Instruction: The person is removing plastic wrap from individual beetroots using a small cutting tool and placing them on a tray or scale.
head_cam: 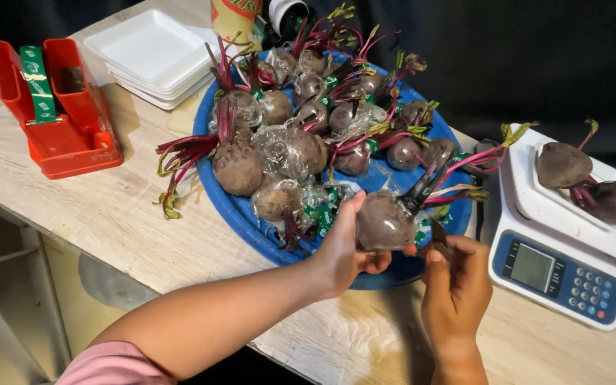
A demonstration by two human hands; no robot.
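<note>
Just below the middle of the frame, the left hand (340,249) is holding a wrapped beetroot (383,222) over the near rim of the blue tub (251,227). Its fingers (378,262) are curling under the root from the lower left while the thumb is pressing along the near side, so the hand is closed around the bulb. The beetroot's long axis is running from lower left to upper right: the round body is sitting in the palm and the dark stalk end (422,189) is pointing up and right, away from the left hand and toward the white scale (557,264).

The right hand (458,285) is sitting just right of and slightly below the bulb, nearer to the stalk end than the left hand is. Its fingers are pinched shut on a small dark piece (440,234) close beside the root's right flank; what that piece is cannot be told. The two hands are nearly touching beneath the root.

Behind them the tub is filling the upper middle of the frame with more beetroots (290,150), many in clear film. Two more roots (582,178) are lying on the scale's pan at the right edge. A red tape dispenser (55,107) is standing at upper left on the wooden surface (130,221), beside a stack of white foam trays (151,53).
</note>
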